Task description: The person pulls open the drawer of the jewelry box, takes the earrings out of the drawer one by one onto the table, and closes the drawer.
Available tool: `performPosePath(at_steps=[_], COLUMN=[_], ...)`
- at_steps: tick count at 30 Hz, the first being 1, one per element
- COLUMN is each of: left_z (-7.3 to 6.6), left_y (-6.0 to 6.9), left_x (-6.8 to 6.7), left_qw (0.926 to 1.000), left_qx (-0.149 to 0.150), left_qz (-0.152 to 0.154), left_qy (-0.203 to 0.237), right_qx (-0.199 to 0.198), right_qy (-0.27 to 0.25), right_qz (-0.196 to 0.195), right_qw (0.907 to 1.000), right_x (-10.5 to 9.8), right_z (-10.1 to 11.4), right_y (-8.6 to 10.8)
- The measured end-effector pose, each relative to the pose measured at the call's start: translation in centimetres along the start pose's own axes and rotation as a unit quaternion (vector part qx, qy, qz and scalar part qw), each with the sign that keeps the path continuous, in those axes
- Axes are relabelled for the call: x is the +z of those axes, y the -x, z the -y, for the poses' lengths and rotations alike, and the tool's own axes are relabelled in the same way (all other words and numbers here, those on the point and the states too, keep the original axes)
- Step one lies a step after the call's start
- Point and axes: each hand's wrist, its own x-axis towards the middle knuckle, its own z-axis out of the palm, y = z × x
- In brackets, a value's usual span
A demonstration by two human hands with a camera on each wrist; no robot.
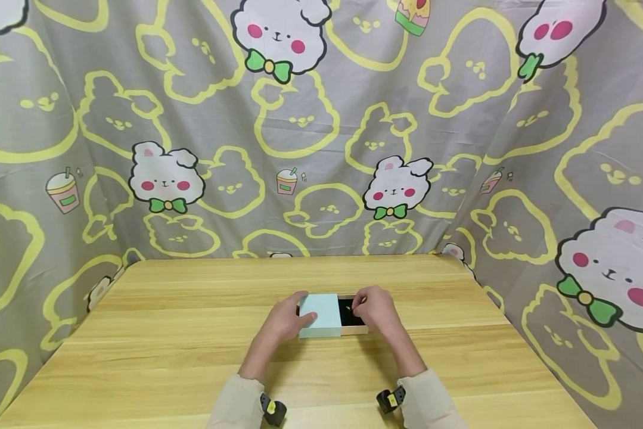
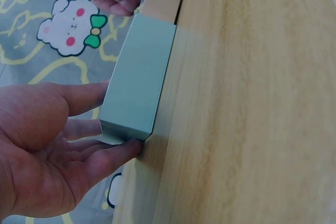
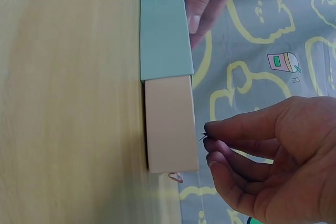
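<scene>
A mint-green box sleeve (image 1: 320,312) lies on the table, with a pale pink drawer (image 3: 170,127) pulled partway out to the right. Black lining (image 1: 348,319) fills the drawer, and a tiny silvery piece (image 1: 348,308) shows against it. My left hand (image 1: 285,320) holds the sleeve at its left end, thumb on top and fingers at the end and back. Over the drawer's right part, my right hand (image 1: 377,308) pinches a tiny thin dark-looking piece (image 3: 203,136) between thumb and fingertip. Its exact kind is too small to tell.
The wooden table (image 1: 192,333) extends around the box. A small ribbon loop (image 3: 176,177) sticks out from the drawer's end. Patterned grey curtains (image 1: 321,149) stand behind the table and at both sides. Black wrist cameras (image 1: 274,411) sit at both cuffs.
</scene>
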Motion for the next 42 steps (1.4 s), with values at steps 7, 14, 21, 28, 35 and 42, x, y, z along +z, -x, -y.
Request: performPosePath(at_steps=[7, 14, 21, 28, 35, 42], left_z=[0.0, 0.1, 0.1, 0.1, 0.0, -0.1], left_y=[0.0, 0.0, 0.0, 0.1, 0.1, 0.2], left_x=[0.0, 0.0, 0.0, -0.1, -0.1, -0.1], left_qw=[1.0, 1.0, 1.0, 1.0, 1.0, 1.0], left_qx=[0.003, 0.006, 0.004, 0.004, 0.005, 0.002], left_qz=[0.0, -0.002, -0.003, -0.002, -0.005, -0.006], left_qy=[0.0, 0.0, 0.0, -0.002, -0.003, 0.0], right_qx=[0.007, 0.009, 0.031, 0.046, 0.052, 0.07], right_qy=[0.007, 0.011, 0.003, 0.005, 0.015, 0.013], right_qz=[-0.018, -0.04, -0.045, -0.048, -0.054, -0.06], right_qw=[0.9998, 0.9991, 0.9985, 0.9978, 0.9971, 0.9956], right_x=[-0.9, -1.9, -3.0, -3.8, -4.3, -4.8], right_z=[-0.4, -1.0, -2.0, -3.1, -4.1, -5.4], right_y=[-0.3, -0.6, -0.8, -0.9, -1.1, -1.2])
